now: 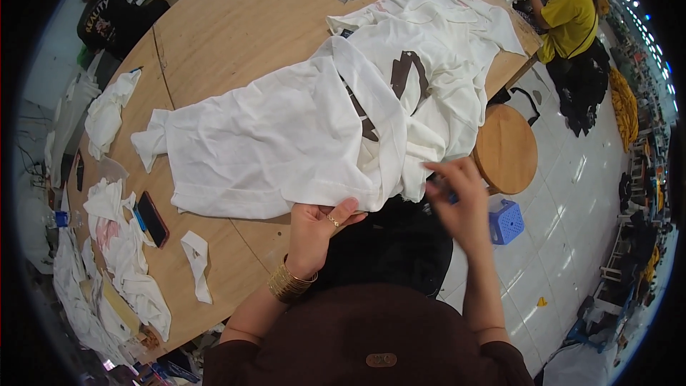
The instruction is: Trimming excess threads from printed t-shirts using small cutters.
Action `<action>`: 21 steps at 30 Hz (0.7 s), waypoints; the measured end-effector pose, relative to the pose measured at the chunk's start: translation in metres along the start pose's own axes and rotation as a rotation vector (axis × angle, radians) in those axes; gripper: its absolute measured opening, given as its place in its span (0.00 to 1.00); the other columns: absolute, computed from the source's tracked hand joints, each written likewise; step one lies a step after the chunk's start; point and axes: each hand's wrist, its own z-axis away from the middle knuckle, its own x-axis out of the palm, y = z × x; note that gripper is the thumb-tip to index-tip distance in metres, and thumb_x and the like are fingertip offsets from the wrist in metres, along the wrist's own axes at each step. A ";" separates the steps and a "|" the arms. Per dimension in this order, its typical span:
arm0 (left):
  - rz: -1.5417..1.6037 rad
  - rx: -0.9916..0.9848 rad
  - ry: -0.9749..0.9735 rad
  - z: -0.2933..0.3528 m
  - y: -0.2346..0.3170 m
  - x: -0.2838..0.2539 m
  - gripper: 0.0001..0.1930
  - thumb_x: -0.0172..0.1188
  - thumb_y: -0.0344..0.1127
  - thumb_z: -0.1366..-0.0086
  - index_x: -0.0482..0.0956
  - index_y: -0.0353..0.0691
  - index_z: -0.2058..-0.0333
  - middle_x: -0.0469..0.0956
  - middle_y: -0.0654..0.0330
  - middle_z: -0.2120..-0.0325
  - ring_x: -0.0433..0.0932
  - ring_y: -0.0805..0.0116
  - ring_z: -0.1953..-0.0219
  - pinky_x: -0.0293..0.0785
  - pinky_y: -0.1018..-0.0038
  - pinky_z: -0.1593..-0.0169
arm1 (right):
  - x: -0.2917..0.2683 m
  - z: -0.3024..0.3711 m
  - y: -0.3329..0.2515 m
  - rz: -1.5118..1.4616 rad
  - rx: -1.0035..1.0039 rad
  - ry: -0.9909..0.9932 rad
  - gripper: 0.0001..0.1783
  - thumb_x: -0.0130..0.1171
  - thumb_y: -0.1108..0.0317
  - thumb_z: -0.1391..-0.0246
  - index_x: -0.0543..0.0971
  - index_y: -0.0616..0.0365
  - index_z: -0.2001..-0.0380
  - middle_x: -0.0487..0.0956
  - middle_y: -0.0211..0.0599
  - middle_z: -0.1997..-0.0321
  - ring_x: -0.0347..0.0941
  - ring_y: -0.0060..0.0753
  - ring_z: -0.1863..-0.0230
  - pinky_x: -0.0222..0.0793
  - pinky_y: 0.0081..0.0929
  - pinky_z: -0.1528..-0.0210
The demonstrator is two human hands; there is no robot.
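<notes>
— White garment [286, 136] sprawls across the wooden table [236, 14], hem at the near edge!
— Left hand [314, 225] pinches that hem. Right hand [461, 204] is blurred, grip unclear.
— Phone [152, 219] and cloth scraps [196, 261] lie left, round stool [506, 149] right.

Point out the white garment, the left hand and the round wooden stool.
white garment [286, 143], head view, on its crumpled front panel.
left hand [318, 232], head view, on the back of the hand gripping the hem.
round wooden stool [506, 149], head view, on the seat top.
</notes>
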 end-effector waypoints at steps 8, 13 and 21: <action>-0.043 -0.152 -0.098 0.001 0.022 -0.023 0.13 0.56 0.27 0.42 0.71 0.30 0.58 0.76 0.55 0.65 0.77 0.69 0.64 0.78 0.74 0.62 | 0.039 -0.008 -0.012 -0.347 -0.178 -0.174 0.16 0.57 0.79 0.59 0.75 0.57 0.62 0.73 0.35 0.65 0.71 0.31 0.70 0.67 0.23 0.68; -1.113 0.820 -0.098 -0.002 0.046 -0.010 0.17 0.59 0.31 0.46 0.71 0.35 0.57 0.76 0.55 0.64 0.75 0.61 0.61 0.71 0.72 0.57 | 0.033 -0.023 -0.011 -0.554 0.036 -0.453 0.10 0.54 0.73 0.52 0.74 0.63 0.64 0.74 0.36 0.74 0.67 0.24 0.72 0.63 0.21 0.67; -0.520 0.063 -0.297 -0.014 0.031 -0.021 0.09 0.52 0.28 0.41 0.73 0.32 0.61 0.74 0.67 0.73 0.69 0.79 0.72 0.66 0.83 0.63 | 0.009 -0.038 -0.039 -0.555 0.353 -0.593 0.14 0.57 0.61 0.50 0.76 0.64 0.76 0.67 0.22 0.83 0.57 0.13 0.77 0.55 0.17 0.75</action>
